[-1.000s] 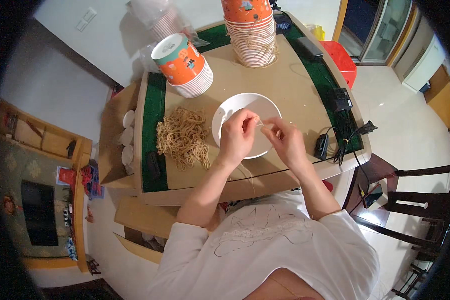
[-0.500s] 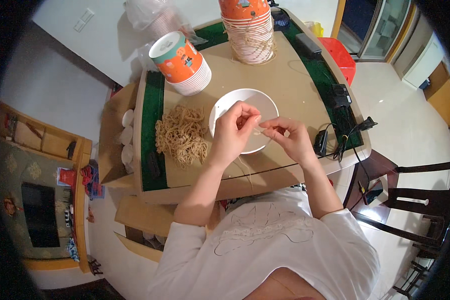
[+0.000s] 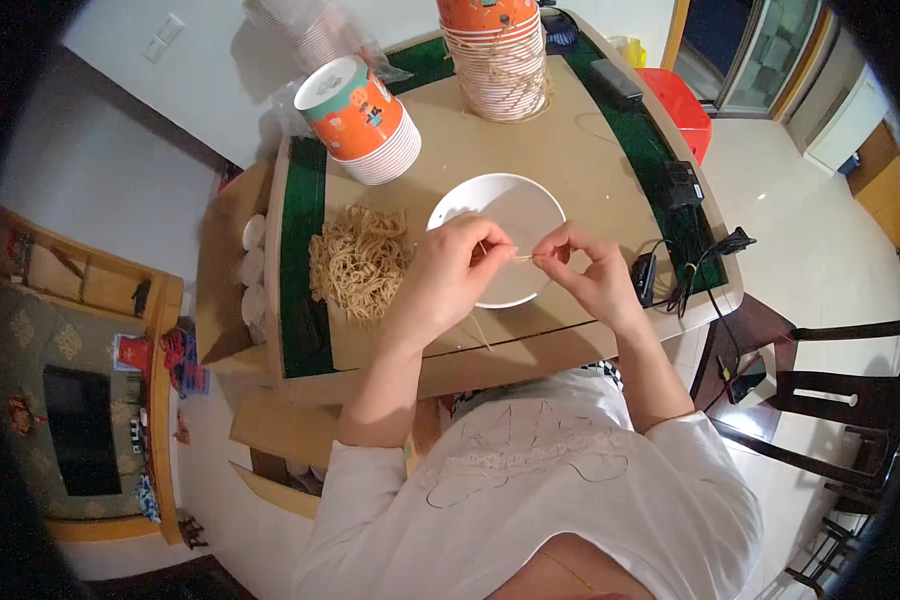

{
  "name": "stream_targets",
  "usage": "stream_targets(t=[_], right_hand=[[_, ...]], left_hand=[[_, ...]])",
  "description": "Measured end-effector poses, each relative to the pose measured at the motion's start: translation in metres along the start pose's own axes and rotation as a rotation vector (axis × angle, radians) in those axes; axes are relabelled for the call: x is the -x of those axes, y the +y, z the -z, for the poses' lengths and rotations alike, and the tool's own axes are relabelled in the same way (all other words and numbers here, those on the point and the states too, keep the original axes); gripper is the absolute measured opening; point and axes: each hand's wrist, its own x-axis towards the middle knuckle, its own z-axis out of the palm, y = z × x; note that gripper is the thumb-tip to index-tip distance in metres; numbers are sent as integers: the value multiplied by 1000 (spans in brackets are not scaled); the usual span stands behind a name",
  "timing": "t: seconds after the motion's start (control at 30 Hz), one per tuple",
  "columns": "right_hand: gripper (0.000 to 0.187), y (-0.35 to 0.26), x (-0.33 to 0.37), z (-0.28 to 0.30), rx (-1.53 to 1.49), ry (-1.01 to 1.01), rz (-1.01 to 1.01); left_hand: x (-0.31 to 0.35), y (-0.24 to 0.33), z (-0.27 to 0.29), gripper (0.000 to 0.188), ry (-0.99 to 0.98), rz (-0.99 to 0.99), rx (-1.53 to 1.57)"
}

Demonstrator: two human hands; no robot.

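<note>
Between my hands a short stretch of thin tan string (image 3: 523, 258) runs straight over a white bowl (image 3: 500, 198). My left hand (image 3: 455, 270) pinches it between thumb and fingertips, and my right hand (image 3: 592, 275) pinches it a little way to the right. A loose strand hangs below the left hand and lies at the near table edge. Left of the bowl rests a tangled heap of tan string (image 3: 360, 265). The bowl stands on the table, its near rim partly hidden by my hands.
At the back left stands a stack of orange paper tubs (image 3: 365, 120). A taller stack of tubs (image 3: 495, 80), draped with string, stands behind the bowl. Black cables and adapters (image 3: 682, 185) lie along the right edge. An open cardboard box (image 3: 232, 255) sits beside the table's left side.
My hands have drawn slightly apart, the left one lower and the right one a little rightward. The string between them now shows as a straight line. The camera view has shifted slightly.
</note>
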Motion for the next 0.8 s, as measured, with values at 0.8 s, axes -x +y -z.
stream_targets(t=[0.8], right_hand=[[20, 15, 13, 11, 352, -106, 232]], left_hand=[[-6, 21, -1, 4, 111, -38, 425]])
